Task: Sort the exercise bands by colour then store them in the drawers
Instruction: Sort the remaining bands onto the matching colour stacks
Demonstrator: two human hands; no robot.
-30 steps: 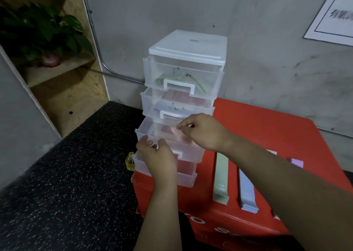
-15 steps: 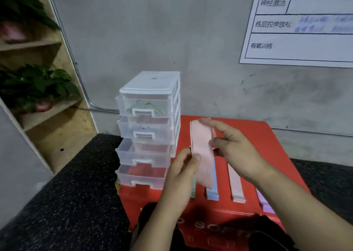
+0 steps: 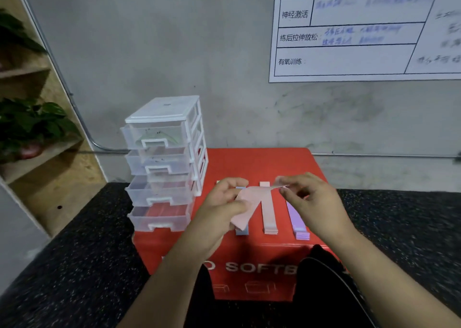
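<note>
Spanning left hand to right hand: pink band (both pinching).

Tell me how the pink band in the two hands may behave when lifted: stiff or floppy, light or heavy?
Probably floppy: the pink band curves and sags between the left hand and the right hand. Likely very light, since a mere pinch carries its end. It looks thin and flat, so it should hardly roll.
</note>
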